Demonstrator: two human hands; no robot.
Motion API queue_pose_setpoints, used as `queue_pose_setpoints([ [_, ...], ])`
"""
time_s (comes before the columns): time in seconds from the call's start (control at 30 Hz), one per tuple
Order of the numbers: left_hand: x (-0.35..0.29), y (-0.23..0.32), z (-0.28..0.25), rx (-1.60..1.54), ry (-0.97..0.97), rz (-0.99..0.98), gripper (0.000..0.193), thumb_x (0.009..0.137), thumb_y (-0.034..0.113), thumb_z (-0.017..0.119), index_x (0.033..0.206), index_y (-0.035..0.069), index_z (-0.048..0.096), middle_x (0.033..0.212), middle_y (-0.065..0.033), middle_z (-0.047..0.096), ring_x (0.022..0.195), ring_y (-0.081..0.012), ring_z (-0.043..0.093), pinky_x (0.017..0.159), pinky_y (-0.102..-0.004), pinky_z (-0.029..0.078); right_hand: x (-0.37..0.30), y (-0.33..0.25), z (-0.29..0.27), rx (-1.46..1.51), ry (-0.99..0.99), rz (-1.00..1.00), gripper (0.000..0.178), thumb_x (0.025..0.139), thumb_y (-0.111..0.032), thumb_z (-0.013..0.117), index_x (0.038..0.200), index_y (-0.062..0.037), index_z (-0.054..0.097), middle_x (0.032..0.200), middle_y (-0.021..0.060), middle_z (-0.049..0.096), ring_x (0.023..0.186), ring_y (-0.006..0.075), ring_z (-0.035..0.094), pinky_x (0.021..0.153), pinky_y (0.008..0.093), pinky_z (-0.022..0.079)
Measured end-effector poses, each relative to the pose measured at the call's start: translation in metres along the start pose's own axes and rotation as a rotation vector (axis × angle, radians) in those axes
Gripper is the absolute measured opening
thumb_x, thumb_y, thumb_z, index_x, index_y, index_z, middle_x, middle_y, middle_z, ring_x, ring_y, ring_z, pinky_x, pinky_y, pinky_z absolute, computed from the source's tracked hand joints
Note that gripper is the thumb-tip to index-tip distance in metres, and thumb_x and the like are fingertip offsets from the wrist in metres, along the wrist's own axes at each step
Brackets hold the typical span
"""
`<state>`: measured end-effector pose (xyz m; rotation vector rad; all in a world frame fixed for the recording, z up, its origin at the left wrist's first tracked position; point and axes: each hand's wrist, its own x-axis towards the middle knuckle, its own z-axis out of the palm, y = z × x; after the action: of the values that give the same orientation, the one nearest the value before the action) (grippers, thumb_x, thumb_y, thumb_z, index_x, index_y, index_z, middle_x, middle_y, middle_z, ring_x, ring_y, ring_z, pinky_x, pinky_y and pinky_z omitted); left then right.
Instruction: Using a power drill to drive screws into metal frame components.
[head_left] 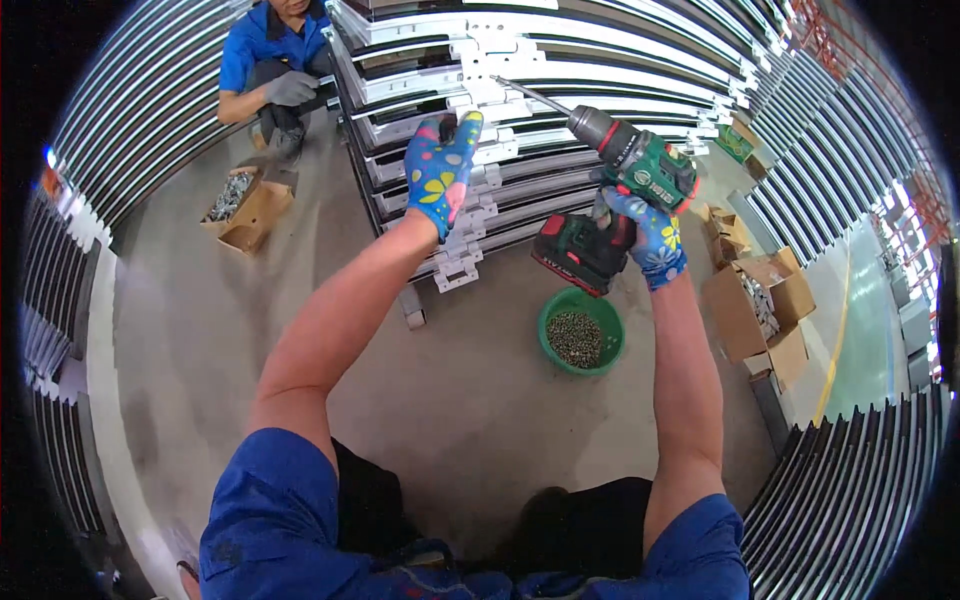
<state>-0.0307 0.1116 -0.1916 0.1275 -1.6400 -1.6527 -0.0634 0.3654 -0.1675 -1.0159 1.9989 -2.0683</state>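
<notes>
My right hand (pixel 650 238), in a blue flowered glove, is wrapped round the grip of a green and black cordless drill (pixel 655 165). The drill's long bit points left and away, its tip near the white hinge plates (pixel 490 60) on a stack of metal frames (pixel 620 75). At the stack's near left side is my left hand (pixel 440 180), gloved alike. Its fingers are curled, with something dark between thumb and forefinger that I cannot make out. Below the drill, a green basin (pixel 614 352) on the floor holds many small metal screws (pixel 574 340).
Across at the far left, a person (pixel 275 60) in blue with grey gloves crouches by the stack. Cardboard boxes of metal parts stand on the floor at left (pixel 262 210) and right (pixel 735 315). More long frames (pixel 870 490) line both sides.
</notes>
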Motion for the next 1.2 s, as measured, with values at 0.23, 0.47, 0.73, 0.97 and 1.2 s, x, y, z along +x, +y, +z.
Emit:
queue_pose_setpoints([
  [0.23,-0.011,0.025,0.014,-0.052,-0.014,-0.023,0.030,0.081,0.020,0.065,0.098,-0.003,0.060,0.079,-0.0063,0.062,0.068,-0.0109,0.054,0.062,-0.0243,0.044,0.000,0.006,0.001,-0.058,0.058,-0.038,0.026,0.079,-0.007,0.057,0.103,0.0031,0.058,0.074,0.0063,0.060,0.063,0.0145,0.057,0.058,0.0257,0.045],
  [0.47,-0.001,0.026,0.019,0.060,0.082,0.109,0.031,0.081,0.021,0.065,0.098,-0.004,0.059,0.080,-0.0083,0.062,0.068,-0.0116,0.056,0.063,-0.0251,0.046,0.001,0.002,0.005,0.004,0.059,-0.054,0.022,0.076,-0.006,0.062,0.098,-0.0017,0.061,0.079,0.0043,0.062,0.066,0.0128,0.059,0.057,0.0255,0.047],
  [0.73,-0.007,0.031,0.024,-0.001,0.043,0.062,0.023,0.080,0.018,0.066,0.091,-0.002,0.060,0.076,-0.0040,0.060,0.063,-0.0083,0.050,0.058,-0.0236,0.044,0.002,0.001,0.017,-0.017,0.094,-0.192,0.021,0.076,-0.005,0.063,0.097,-0.0003,0.062,0.079,0.0048,0.062,0.066,0.0130,0.059,0.057,0.0254,0.048],
  [0.97,-0.010,0.038,0.032,-0.081,0.052,0.050,0.021,0.080,0.017,0.066,0.089,-0.001,0.060,0.074,-0.0025,0.060,0.063,-0.0068,0.049,0.057,-0.0230,0.043,0.005,0.006,0.012,-0.184,0.104,-0.288,0.027,0.075,-0.001,0.063,0.102,-0.0027,0.060,0.089,0.0066,0.063,0.069,0.0141,0.060,0.060,0.0277,0.050],
  [1.2,-0.017,0.051,0.037,-0.046,0.050,0.037,0.023,0.080,0.018,0.065,0.091,-0.002,0.060,0.074,-0.0042,0.060,0.064,-0.0082,0.051,0.058,-0.0239,0.044,0.004,0.000,0.020,-0.190,0.163,-0.238,0.028,0.074,0.001,0.063,0.101,-0.0026,0.060,0.090,0.0061,0.064,0.074,0.0142,0.061,0.065,0.0282,0.051],
])
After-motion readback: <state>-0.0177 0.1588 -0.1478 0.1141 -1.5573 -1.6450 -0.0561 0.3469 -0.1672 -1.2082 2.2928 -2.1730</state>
